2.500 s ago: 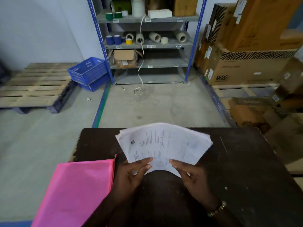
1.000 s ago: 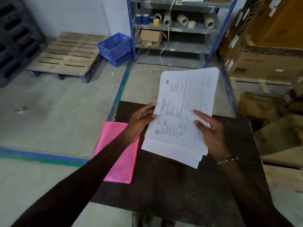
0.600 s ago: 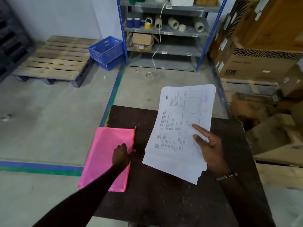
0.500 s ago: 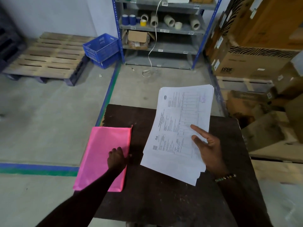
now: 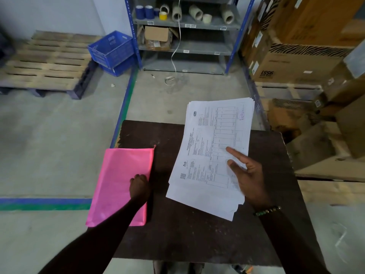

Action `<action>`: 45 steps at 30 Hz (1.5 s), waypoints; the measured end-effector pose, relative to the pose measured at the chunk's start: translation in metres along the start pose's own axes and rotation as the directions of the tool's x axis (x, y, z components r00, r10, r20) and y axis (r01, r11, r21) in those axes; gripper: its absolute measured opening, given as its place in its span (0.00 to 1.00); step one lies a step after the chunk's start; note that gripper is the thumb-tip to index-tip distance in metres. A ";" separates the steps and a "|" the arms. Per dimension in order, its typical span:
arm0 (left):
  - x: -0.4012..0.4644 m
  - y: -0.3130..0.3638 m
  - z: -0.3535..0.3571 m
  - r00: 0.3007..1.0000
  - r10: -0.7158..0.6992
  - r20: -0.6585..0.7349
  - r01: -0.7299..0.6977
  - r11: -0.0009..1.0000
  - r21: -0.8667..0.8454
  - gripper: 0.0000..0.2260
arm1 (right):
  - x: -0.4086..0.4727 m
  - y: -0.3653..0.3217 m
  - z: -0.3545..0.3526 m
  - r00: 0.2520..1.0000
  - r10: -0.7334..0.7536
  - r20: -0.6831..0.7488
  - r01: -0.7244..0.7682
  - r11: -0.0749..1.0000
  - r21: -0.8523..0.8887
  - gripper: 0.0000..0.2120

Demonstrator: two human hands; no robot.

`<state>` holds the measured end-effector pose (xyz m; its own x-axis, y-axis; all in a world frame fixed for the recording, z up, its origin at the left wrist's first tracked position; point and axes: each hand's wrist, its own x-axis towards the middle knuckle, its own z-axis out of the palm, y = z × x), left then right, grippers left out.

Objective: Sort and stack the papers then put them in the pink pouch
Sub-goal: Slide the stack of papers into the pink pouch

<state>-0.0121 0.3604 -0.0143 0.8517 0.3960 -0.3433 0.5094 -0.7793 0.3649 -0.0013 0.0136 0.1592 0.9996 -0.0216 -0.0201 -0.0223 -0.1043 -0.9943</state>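
The papers are gathered into one stack, gripped by the right hand above the desk, right of the pink pouch. The pouch, lying flat on the desk's left edge, is clutched by the curled left hand. Insertion is judged not yet done.

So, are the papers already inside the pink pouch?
No, the papers are in the right hand, outside the pink pouch.

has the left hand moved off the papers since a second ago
Yes. The left hand has left the papers and gone leftward across the table. It now rests on the pink pouch, near its right edge. The right hand alone holds the stack.
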 end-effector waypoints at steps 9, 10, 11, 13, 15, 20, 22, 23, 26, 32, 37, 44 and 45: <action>-0.001 0.016 -0.034 0.996 0.075 -0.054 -0.085 0.971 -0.224 0.08 | 0.001 0.000 0.000 1.000 -0.017 0.017 0.017 1.000 0.004 0.17; -0.001 0.018 -0.038 0.993 0.099 -0.060 -0.110 0.966 -0.236 0.09 | 0.001 0.001 0.001 1.000 -0.013 0.022 0.013 1.000 0.013 0.17; -0.003 0.020 -0.042 0.991 0.113 -0.071 -0.127 0.961 -0.245 0.09 | 0.002 0.002 0.002 1.000 -0.011 0.022 0.011 1.000 0.014 0.17; -0.006 0.027 -0.053 0.988 0.127 -0.092 -0.146 0.958 -0.245 0.07 | 0.003 0.004 0.004 1.000 -0.020 0.019 0.020 1.000 0.008 0.17; -0.009 0.034 -0.064 0.986 0.133 -0.099 -0.154 0.957 -0.248 0.05 | 0.003 0.005 0.009 0.999 -0.036 0.018 0.036 0.999 0.019 0.17; -0.013 0.048 -0.085 0.991 0.094 -0.090 -0.119 0.937 -0.328 0.11 | 0.002 0.011 0.022 0.994 -0.106 0.016 0.106 0.994 -0.011 0.17; -0.012 0.050 -0.090 0.988 0.108 -0.113 -0.137 0.944 -0.299 0.13 | 0.003 0.018 0.028 0.994 -0.108 -0.004 0.107 0.993 -0.045 0.17; -0.012 0.051 -0.093 0.984 0.124 -0.126 -0.156 0.946 -0.285 0.12 | 0.002 0.021 0.030 0.994 -0.104 -0.013 0.103 0.993 -0.051 0.17; -0.014 0.055 -0.104 0.975 0.165 -0.148 -0.200 0.942 -0.269 0.09 | -0.002 0.026 0.038 0.994 -0.104 -0.022 0.102 0.993 -0.058 0.18; -0.020 0.058 -0.107 0.962 0.218 -0.163 -0.259 0.920 -0.295 0.06 | -0.007 0.034 0.042 0.994 -0.086 -0.067 0.086 0.996 -0.001 0.15; -0.025 0.058 -0.097 0.966 0.200 -0.165 -0.243 0.923 -0.298 0.07 | -0.013 0.038 0.045 0.993 0.011 -0.114 -0.001 0.996 0.091 0.15; -0.030 0.066 -0.087 0.980 0.152 -0.127 -0.183 0.938 -0.293 0.06 | -0.021 0.056 0.039 0.967 0.251 -0.032 -0.247 0.964 0.103 0.17; -0.030 0.067 -0.086 0.980 0.152 -0.129 -0.183 0.943 -0.278 0.07 | -0.023 0.058 0.038 0.964 0.263 -0.036 -0.260 0.963 0.073 0.19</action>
<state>0.0067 0.3378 0.0950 0.9280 0.3320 -0.1691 0.3585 -0.6722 0.6478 -0.0243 0.0462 0.0978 0.9572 -0.0841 -0.2770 -0.2798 -0.0222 -0.9598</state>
